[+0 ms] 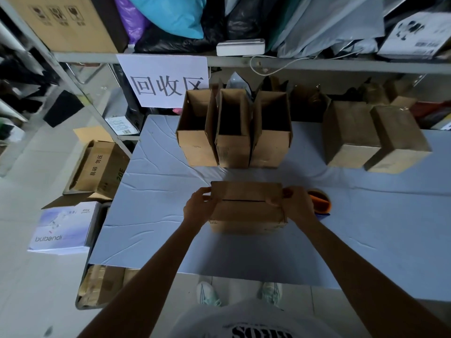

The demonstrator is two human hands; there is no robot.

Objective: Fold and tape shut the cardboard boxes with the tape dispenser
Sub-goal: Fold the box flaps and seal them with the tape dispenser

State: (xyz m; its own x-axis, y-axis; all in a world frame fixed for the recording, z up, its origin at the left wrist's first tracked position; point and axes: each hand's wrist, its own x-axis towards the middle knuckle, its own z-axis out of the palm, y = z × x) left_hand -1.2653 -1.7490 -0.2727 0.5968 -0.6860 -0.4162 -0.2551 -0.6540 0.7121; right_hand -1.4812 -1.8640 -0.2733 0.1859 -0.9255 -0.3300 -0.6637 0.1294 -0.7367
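Head view: the left hand [199, 207] curls its fingers round the left end of the small cardboard box [246, 213], with the thumb up on top. The box sits right between the two hands, on the blue table [156, 215]. The right hand [296, 206] holds the right end the same way, its thumb pressed on the top flap. Just beside the right hand, on its outer side, lies the orange tape dispenser [320, 201], partly hidden behind that hand. Well off to the left of the left hand, down on the floor, are a white box [63, 228] and an open brown carton [97, 167]. Past the hands, three open boxes [234, 132] stand close in a row. Farther right, past the right hand, two shut boxes [375, 137] stand side by side. The held box is brown. Its two top flaps are folded down flat, and a thin dark gap runs between them from left to right.
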